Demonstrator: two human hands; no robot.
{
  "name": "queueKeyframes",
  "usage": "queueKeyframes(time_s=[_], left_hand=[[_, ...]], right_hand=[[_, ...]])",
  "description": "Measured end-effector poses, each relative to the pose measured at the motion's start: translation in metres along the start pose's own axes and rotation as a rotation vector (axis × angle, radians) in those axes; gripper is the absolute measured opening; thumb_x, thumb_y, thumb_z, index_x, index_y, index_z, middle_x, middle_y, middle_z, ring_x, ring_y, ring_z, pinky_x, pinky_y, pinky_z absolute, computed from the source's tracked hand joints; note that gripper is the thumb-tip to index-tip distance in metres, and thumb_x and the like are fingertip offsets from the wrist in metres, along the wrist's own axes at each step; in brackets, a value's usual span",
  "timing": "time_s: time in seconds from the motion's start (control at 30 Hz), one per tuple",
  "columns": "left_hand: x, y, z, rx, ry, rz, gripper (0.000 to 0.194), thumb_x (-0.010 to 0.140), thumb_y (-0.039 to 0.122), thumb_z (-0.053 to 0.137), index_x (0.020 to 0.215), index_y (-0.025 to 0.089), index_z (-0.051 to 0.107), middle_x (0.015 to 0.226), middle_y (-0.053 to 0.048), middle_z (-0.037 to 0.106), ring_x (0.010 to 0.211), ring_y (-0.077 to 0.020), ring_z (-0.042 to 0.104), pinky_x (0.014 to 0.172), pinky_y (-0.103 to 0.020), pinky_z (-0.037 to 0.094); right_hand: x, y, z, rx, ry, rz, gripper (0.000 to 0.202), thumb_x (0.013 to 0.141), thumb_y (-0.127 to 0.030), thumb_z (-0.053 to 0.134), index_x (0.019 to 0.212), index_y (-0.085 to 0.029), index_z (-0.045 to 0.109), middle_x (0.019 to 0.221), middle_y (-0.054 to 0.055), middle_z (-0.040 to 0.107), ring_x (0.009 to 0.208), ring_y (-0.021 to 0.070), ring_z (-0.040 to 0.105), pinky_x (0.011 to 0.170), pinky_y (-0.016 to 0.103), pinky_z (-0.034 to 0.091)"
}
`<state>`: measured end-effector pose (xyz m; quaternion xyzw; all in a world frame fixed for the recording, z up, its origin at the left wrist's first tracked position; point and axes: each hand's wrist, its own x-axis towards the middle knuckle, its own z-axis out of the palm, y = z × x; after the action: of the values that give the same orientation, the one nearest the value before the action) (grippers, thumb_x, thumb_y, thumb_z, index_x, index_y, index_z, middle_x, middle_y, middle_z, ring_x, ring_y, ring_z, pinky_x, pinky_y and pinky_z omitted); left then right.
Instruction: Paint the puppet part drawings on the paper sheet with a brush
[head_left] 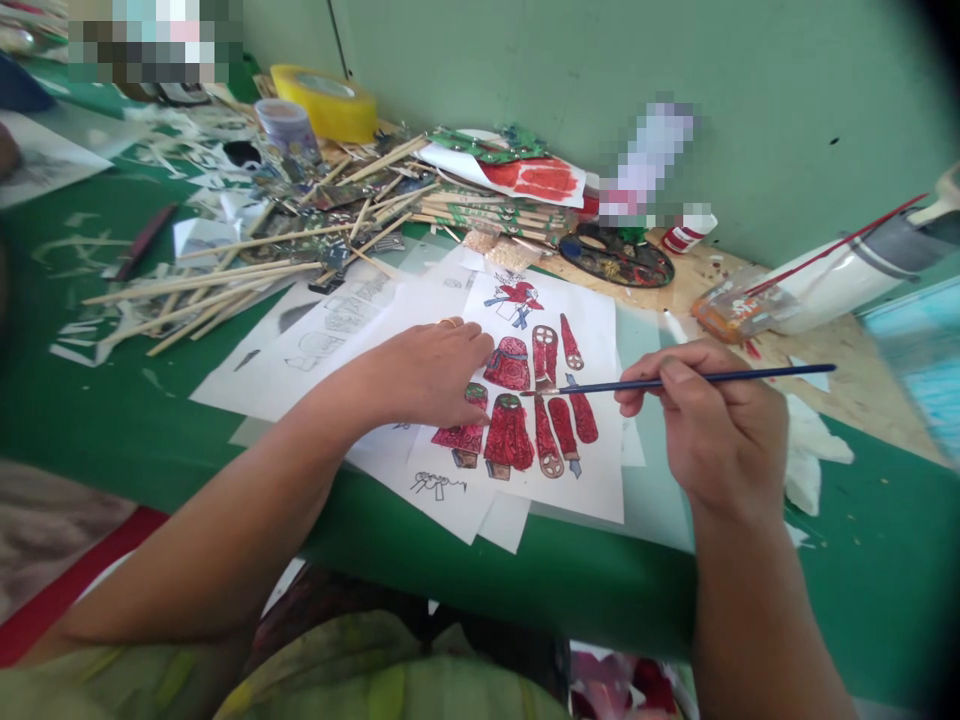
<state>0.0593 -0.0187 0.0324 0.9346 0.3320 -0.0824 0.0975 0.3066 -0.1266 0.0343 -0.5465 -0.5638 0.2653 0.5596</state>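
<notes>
My right hand [720, 430] is closed around a slim blue paintbrush [757, 373], held nearly level. Its tip points left and meets or hovers just over a painted drawing sheet [592, 490]; contact is hard to tell. On that sheet are several dress and limb shapes painted red, such as a red skirt [508, 440] with a green top. My left hand [431, 370], a ring on one finger, lies palm down with fingers stretched over the sheet's left part, covering some of the drawing. Under it, more white sheets [300, 350] with line drawings overlap.
Wooden sticks [225, 290] and paper scraps pile up at the left. Behind stand a yellow tape roll [330, 110] and a small tub [285, 125]. A dark paint palette [619, 258], a red-and-white bottle [688, 232] and a large tilted container [832, 280] are at the right. Crumpled tissue [814, 455] lies beside my right wrist.
</notes>
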Motion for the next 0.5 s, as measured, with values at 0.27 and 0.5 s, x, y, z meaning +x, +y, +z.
queueKeyframes(time_s=[0.27,0.5], left_hand=[[-0.0001,0.0006,0.0017,-0.008,0.003,-0.015,0.044,0.085,0.056,0.063,0.107,0.019,0.057,0.109,-0.010,0.064,0.101,-0.0273,0.061,0.088,-0.038,0.045],[0.0001,-0.0005,0.0017,-0.021,0.015,-0.007,0.039,0.085,0.052,0.062,0.106,0.020,0.058,0.105,-0.009,0.064,0.101,-0.0279,0.060,0.088,-0.039,0.046]], right_hand=[[-0.0012,-0.0022,0.0047,-0.024,-0.079,0.059,0.021,0.099,-0.031,0.061,0.084,-0.019,0.070,0.079,0.002,0.071,0.064,0.0147,0.067,0.061,0.030,0.057],[-0.0028,-0.0051,0.0062,-0.099,-0.088,0.043,0.020,0.099,-0.031,0.059,0.086,-0.020,0.070,0.078,0.003,0.071,0.065,0.0154,0.068,0.060,0.030,0.058]])
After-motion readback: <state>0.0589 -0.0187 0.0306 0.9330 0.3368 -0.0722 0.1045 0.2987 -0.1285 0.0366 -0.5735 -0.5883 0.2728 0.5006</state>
